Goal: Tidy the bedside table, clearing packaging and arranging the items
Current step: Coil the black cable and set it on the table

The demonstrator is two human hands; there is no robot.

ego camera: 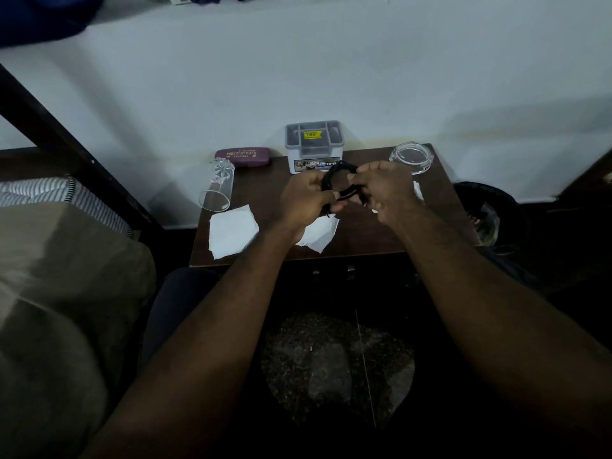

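Above the middle of the dark wooden bedside table [364, 240] I hold a coiled black cable [337, 175] between both hands. My left hand [306, 200] grips its left side and my right hand [387, 190] pinches its right side. A torn white paper [231, 231] lies at the table's front left. Another white scrap [319, 235] lies partly under my left wrist. A third white piece [418, 190] peeks out behind my right hand.
A clear glass tumbler [217, 188] lies on its side at the table's left edge. A maroon spectacle case [242, 156], a grey organiser box [313, 145] and a glass ashtray [411, 157] stand along the back. A black bin [486, 210] stands right; a bed [59, 260] is left.
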